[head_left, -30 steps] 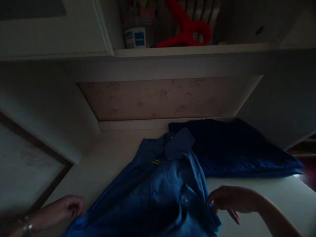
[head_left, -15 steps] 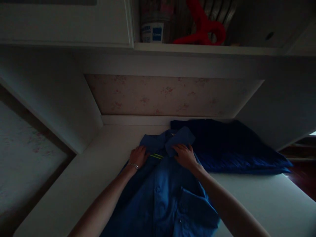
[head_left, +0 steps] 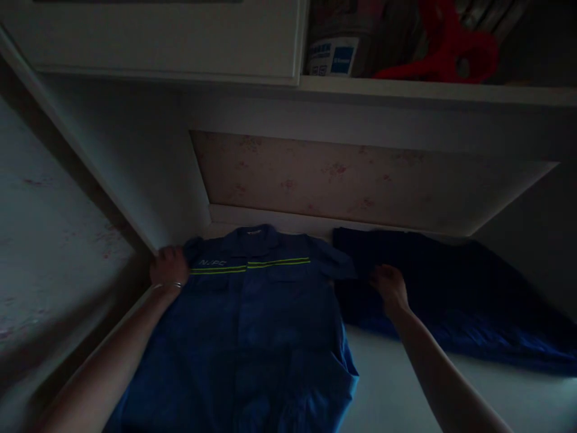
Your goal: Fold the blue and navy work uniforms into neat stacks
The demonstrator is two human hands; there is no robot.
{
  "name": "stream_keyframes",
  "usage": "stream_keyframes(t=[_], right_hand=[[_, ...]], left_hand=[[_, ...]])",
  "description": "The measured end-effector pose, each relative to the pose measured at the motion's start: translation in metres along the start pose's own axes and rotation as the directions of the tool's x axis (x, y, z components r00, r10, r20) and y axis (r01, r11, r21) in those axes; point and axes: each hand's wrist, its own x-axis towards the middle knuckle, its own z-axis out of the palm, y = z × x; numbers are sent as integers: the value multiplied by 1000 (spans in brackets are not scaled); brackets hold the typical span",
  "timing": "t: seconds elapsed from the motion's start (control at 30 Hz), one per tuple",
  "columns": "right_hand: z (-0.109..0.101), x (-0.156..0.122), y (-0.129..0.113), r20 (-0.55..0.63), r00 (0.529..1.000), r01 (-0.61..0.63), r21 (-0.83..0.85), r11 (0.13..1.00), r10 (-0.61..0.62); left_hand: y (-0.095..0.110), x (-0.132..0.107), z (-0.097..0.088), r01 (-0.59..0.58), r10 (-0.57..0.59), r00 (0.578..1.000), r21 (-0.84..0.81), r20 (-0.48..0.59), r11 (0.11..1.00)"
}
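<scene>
A blue short-sleeved work shirt (head_left: 265, 307) lies spread face up on the white surface, collar toward the back. It bears yellow-green chest stripes and pale lettering. My left hand (head_left: 169, 266), with a bracelet at the wrist, is at the left sleeve, its fingers curled down over the sleeve end; the fingertips are hidden. My right hand (head_left: 390, 285) hovers just off the tip of the right sleeve, loosely bent, with nothing visible in it. Beneath that hand lies a dark blue folded cloth (head_left: 433, 288).
A shelf (head_left: 406, 87) overhangs the surface, holding a red plastic clamp-like item (head_left: 455, 57) and a labelled clear container (head_left: 333, 57). Side panels and a floral-papered back wall (head_left: 324, 180) enclose the space. The white surface (head_left: 383, 373) shows at front right.
Both hands have left the collar and moved apart, left hand to the left sleeve, right hand past the right sleeve. The shirt front now lies flat, stripes showing. The view has shifted left.
</scene>
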Motion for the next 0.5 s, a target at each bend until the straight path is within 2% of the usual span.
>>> stream_keyframes(t=[0.07, 0.1, 0.13, 0.17, 0.2, 0.23, 0.27, 0.3, 0.33, 0.4, 0.43, 0.47, 0.5], right_hand=[[18, -31, 1, 79, 987, 149, -163, 975, -138], [28, -52, 0, 193, 958, 256, -236, 938, -213], [39, -76, -2, 359, 894, 378, -278, 883, -269], [49, -100, -4, 544, 787, 492, -268, 828, -292], [58, -124, -5, 723, 631, 597, -220, 771, -282], [65, -146, -7, 844, 478, 668, -169, 725, -242], [71, -164, -7, 913, 363, 709, -140, 691, -188], [74, -177, -8, 945, 302, 728, -145, 670, -124], [74, -186, -8, 953, 295, 725, -181, 664, -62], [68, -193, -9, 935, 350, 678, -296, 673, 59], [62, -193, -9, 925, 363, 649, -338, 682, 113], [54, -193, -8, 925, 344, 628, -356, 692, 163], [46, -194, -7, 935, 290, 621, -345, 703, 203]], left_hand=[[19, -12, 1, -89, 89, 995, 1, -45, 996], [32, -16, 5, -140, 140, 989, -9, -50, 990], [45, -19, 11, -183, 182, 982, -25, -41, 983], [57, -21, 19, -212, 211, 977, -44, -21, 976], [67, -20, 28, -224, 225, 974, -65, 8, 972], [76, -18, 38, -223, 227, 973, -84, 44, 971], [83, -14, 49, -212, 221, 972, -99, 83, 972], [87, -9, 60, -202, 215, 969, -112, 121, 973], [90, -4, 69, -195, 213, 965, -125, 153, 973], [91, 9, 84, -194, 221, 955, -148, 198, 970], [90, 17, 89, -200, 231, 950, -158, 211, 967], [89, 24, 92, -208, 242, 945, -166, 221, 964], [88, 31, 94, -217, 254, 940, -174, 228, 961]])
